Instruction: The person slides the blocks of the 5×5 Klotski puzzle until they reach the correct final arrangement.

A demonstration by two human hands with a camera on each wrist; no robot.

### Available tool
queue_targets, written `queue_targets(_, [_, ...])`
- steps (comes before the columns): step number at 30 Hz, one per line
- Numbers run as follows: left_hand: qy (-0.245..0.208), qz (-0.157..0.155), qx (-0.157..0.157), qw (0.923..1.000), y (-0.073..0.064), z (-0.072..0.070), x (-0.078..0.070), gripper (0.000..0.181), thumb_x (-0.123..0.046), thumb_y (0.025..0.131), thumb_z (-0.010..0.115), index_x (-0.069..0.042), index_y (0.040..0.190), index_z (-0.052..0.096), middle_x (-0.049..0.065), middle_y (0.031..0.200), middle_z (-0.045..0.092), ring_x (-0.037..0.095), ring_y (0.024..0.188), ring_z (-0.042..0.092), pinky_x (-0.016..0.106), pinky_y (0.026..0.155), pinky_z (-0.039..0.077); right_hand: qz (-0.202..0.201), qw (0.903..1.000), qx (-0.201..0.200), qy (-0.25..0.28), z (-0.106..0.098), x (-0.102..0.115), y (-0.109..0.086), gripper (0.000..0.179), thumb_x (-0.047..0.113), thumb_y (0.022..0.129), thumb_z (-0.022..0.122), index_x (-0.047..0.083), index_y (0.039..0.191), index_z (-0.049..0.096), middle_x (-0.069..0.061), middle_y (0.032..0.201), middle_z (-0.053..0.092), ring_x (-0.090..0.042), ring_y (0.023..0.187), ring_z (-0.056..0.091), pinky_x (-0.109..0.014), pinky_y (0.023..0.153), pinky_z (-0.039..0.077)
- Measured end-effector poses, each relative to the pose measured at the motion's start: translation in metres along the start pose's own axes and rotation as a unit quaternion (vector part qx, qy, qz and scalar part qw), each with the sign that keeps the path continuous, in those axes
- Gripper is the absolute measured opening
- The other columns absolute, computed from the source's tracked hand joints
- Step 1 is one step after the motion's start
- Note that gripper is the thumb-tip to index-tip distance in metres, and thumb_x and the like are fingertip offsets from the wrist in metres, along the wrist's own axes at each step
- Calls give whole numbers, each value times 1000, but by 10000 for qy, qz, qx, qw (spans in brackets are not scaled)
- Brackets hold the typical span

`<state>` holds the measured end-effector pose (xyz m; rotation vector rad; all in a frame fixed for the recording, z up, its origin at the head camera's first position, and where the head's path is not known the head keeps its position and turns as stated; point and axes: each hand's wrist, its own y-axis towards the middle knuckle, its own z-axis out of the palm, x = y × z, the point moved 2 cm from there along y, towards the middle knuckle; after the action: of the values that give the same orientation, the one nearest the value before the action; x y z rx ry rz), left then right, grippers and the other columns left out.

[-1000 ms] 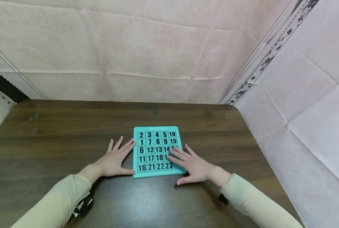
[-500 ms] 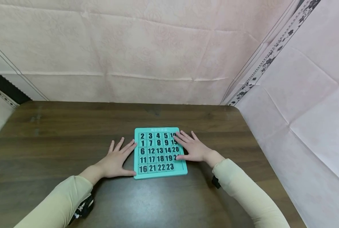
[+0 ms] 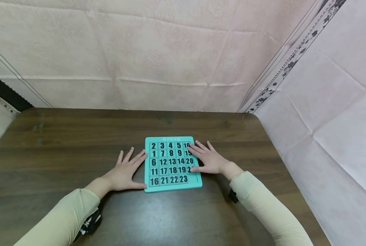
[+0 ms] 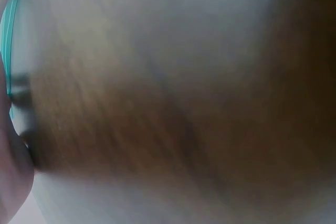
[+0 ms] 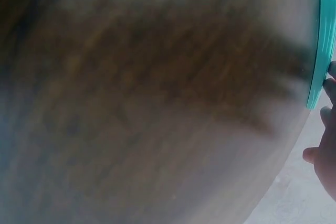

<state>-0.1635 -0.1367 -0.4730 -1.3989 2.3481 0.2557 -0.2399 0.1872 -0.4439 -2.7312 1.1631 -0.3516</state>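
A turquoise number slide puzzle (image 3: 170,188) lies flat on the wooden table, its black-numbered tiles in rows from 2, 3, 4, 5, 10 down to 16, 21, 22, 23. The lower right slot of its grid has no tile. My left hand (image 3: 124,173) is spread at the puzzle's left edge, thumb at the lower corner and fingertips at the upper side. On the opposite side, my right hand (image 3: 211,160) lies with straight fingers over the right edge, partly covering the 10, 15 and the tile below 20. Each wrist view catches only the puzzle's turquoise edge (image 5: 324,40) and part of a hand.
The brown wooden table (image 3: 78,136) extends around the puzzle on all sides. Behind it hangs a pale patterned cloth (image 3: 170,61), and another white cloth (image 3: 330,119) with a floral border drops along the right side.
My right hand has moved up and slightly right from the puzzle's lower right area to its right edge, uncovering 14, 19 and 20. My left hand has stayed in place.
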Motion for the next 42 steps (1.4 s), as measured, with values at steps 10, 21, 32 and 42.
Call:
queue_targets(10, [34, -10, 6, 10000, 1, -1, -1, 107, -75, 70, 57, -17, 151, 18, 8, 158, 16, 45, 143, 2, 68, 106, -3, 9, 10000, -9, 68, -2, 3, -4, 87, 67, 84, 47, 20, 151, 19, 2, 158, 15, -21, 147, 3, -57, 115, 2])
queue_targets(21, [-34, -42, 24, 10000, 0, -2, -3, 107, -74, 70, 59, -16, 151, 19, 9, 158, 16, 46, 142, 2, 68, 106, -3, -142, 9999, -21, 57, 0, 9, -14, 87, 67, 84, 48, 19, 150, 21, 2, 158, 18, -22, 147, 6, -57, 114, 2])
queue_targets(32, [-44, -81, 33, 10000, 1, -2, -1, 108, -76, 70, 58, -16, 151, 19, 9, 158, 16, 45, 143, 2, 68, 106, -4, -245, 9997, -18, 29, 0, 16, -23, 84, 65, 84, 49, 16, 149, 26, 0, 157, 21, -25, 147, 10, -58, 114, 4])
queue_targets(42, [-44, -86, 47, 9999, 0, -2, -2, 107, -74, 70, 59, -16, 151, 19, 9, 157, 17, 46, 142, 2, 68, 106, -4, -105, 9992, -385, 71, -6, 22, -13, 81, 61, 87, 50, 16, 149, 26, -6, 157, 21, -29, 146, 10, -58, 114, 6])
